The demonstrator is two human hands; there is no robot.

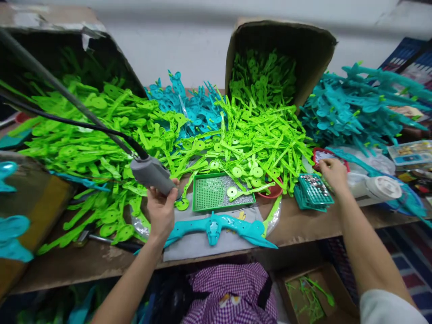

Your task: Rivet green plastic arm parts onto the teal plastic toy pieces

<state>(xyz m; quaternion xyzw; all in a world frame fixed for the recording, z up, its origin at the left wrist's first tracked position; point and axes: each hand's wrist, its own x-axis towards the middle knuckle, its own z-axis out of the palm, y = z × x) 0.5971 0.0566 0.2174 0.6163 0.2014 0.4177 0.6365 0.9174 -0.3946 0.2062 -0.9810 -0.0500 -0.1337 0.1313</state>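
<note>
My left hand (162, 209) is wrapped round a grey power tool (151, 174) with a black hose, held over the workbench just left of a green tray (221, 192) of small metal screws. In front of me a teal plastic bow-shaped part (216, 227) lies on a grey cloth (199, 245). My right hand (332, 173) reaches to the right, fingers curled down into a small red dish (319, 155) beside a stack of teal trays (312, 191); what it pinches is hidden.
Heaps of bright green plastic parts (256, 139) cover the bench, spilling from a tipped cardboard box (313, 49). Teal parts (354, 108) pile at the right and back centre. A white plastic bottle (378, 186) lies right. A hammer (101, 238) lies near the front edge.
</note>
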